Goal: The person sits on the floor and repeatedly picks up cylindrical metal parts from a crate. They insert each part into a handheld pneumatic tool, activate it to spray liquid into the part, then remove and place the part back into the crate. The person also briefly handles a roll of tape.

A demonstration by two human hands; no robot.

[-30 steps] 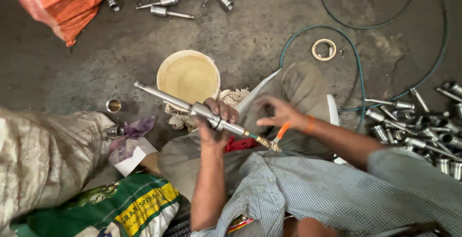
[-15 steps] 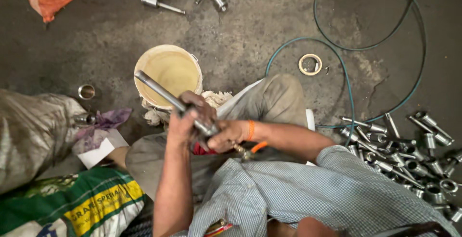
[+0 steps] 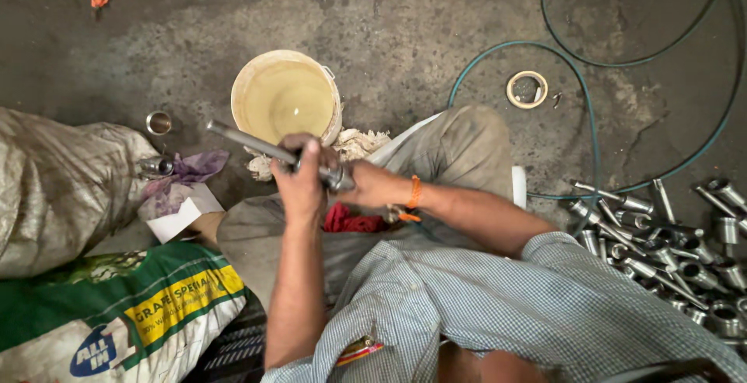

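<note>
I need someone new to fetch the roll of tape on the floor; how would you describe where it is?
Start at the cream bucket in front of the seated person, then look right along the concrete to the green hose loop. The tape roll lies flat inside that curve: a pale ring, unlike the shiny metal parts heaped further right.

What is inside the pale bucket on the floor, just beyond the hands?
The bucket holds a cloudy, pale yellowish liquid with a small bright glint. Nothing floats on it. The bottom is hidden by the murky liquid, and the left hand with the metal rod covers its near edge.
</note>
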